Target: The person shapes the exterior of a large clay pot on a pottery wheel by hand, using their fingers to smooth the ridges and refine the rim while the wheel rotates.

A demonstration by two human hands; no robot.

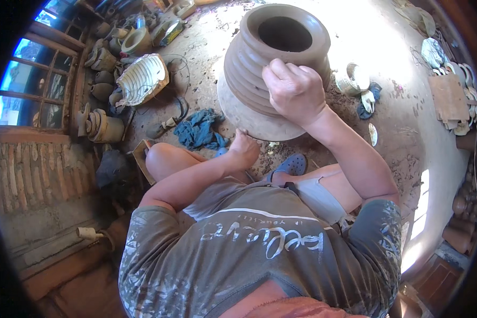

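Well, there stood the pot [247, 69], upright between twelve and one o'clock in your view, ridged round its wall, its dark mouth facing up! It sat on a pale round disc [265, 126], which showed widest along the near side. Your right hand [297, 90] was in at one o'clock, curled into a fist, overlapping the pot's near wall just below the rim; whether anything was tucked inside those fingers, you couldn't tell. Down at the centre, your left hand [244, 148] was closed too, fingers curled, right by the disc's near edge; contact there, and anything in its grip, couldn't be told either.

Out to ten o'clock lay the crumpled blue cloth [199, 131], near that left hand, and farther along the same line a ridged pale mould [142, 79] tilted on the floor. At two o'clock, a round tub [349, 82] sat just beside the pot. Your blue clog [293, 164] showed at three, below the disc. Way out between two and three leaned a tan board [446, 98], while the window [37, 79] glowed toward ten.
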